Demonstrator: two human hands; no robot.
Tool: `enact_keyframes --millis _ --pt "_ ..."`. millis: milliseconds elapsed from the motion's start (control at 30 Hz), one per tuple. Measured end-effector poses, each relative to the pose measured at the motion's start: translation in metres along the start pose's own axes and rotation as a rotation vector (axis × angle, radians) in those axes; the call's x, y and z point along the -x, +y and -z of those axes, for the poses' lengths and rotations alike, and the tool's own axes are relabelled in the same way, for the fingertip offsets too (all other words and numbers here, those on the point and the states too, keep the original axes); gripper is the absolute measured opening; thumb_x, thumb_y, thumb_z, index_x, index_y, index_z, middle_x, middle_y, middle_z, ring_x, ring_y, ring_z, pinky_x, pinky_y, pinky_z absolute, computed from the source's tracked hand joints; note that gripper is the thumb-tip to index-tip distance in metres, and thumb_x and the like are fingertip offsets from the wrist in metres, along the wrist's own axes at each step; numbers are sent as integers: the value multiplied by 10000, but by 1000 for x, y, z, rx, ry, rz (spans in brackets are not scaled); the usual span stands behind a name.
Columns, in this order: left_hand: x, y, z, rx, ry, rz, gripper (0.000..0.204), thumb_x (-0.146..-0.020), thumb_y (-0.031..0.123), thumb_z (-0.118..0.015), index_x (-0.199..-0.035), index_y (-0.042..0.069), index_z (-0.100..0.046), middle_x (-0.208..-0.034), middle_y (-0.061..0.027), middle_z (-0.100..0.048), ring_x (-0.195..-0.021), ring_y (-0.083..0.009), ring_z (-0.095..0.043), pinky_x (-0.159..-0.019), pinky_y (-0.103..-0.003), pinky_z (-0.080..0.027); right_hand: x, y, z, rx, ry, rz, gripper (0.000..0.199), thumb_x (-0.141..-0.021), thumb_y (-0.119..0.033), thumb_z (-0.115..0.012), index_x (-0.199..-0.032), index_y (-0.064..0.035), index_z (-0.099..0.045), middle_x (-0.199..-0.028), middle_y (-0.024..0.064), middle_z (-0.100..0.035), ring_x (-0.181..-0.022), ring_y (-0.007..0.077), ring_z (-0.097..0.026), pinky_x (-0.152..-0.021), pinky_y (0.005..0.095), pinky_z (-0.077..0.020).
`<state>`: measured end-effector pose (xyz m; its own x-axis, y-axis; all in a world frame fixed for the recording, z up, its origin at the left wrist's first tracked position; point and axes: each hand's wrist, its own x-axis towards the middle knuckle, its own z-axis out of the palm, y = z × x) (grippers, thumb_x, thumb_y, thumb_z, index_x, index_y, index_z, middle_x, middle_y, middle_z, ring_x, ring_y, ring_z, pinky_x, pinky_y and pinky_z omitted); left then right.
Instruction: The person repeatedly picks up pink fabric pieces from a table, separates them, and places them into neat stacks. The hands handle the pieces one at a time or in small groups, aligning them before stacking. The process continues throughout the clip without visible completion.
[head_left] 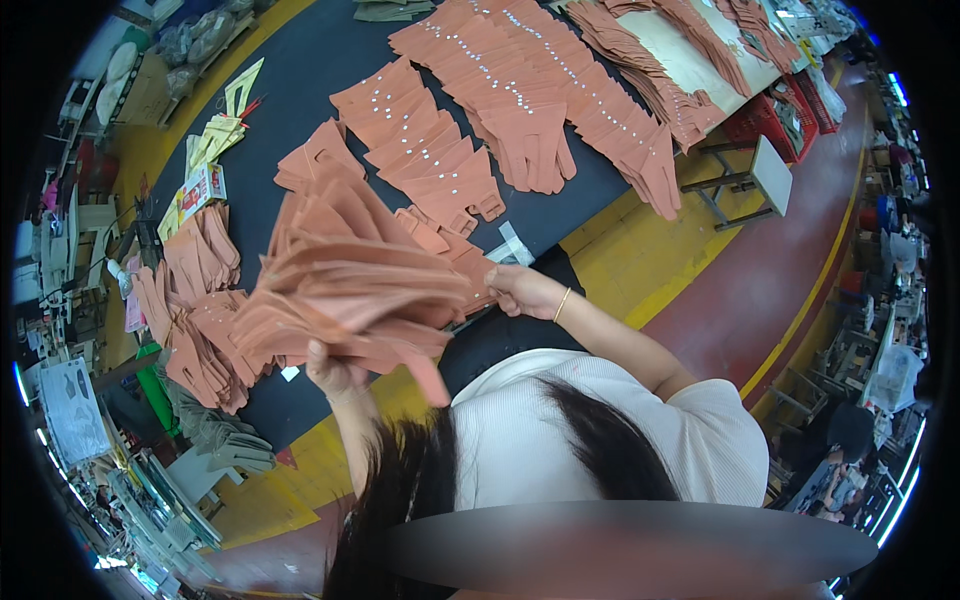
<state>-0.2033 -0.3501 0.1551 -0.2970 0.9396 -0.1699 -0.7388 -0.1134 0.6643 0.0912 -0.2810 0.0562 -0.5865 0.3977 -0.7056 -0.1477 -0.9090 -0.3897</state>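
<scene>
A thick fanned bundle of salmon-coloured cut fabric pieces (350,265) is raised above the dark table, hiding part of what lies under it. My left hand (335,372) grips the bundle at its lower edge, with the thumb on top. At the bundle's right side, my right hand (520,290) has its fingers pinched together at the edge of a salmon fabric piece (470,270). Just beyond that hand lies a pale translucent strip (512,245). Overlapping rows of like pieces with small white stickers (430,150) spread across the table farther away.
The dark table (310,60) carries more salmon stacks (200,250) on the left, beside yellow pattern pieces (215,135) and red-handled scissors (250,108). Grey-green fabric (220,430) hangs at the near left. On the right stand a stool (765,178) and a red crate (770,125).
</scene>
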Motion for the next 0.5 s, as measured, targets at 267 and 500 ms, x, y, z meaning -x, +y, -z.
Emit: enact_keyframes --millis 267,500 --pt "-8 -19 -36 -448 296 97 543 -773 4 -722 -1250 -56 -470 -1128 -156 -600 -993 -237 -625 -891 -356 -524 -5 -74 119 1453 927 941 148 -877 -125 -545 -801 -12 -604 -821 203 -599 -807 387 -594 -728 476 -484" --pt "26 -26 -33 -412 373 205 611 -778 105 -748 -1281 -28 -428 -1189 -165 -566 -1080 -250 -600 -915 -362 -519 -9 -145 150 1674 1046 888 159 -812 -132 -681 -858 -3 -599 -847 190 -582 -834 381 -547 -759 458 -450"
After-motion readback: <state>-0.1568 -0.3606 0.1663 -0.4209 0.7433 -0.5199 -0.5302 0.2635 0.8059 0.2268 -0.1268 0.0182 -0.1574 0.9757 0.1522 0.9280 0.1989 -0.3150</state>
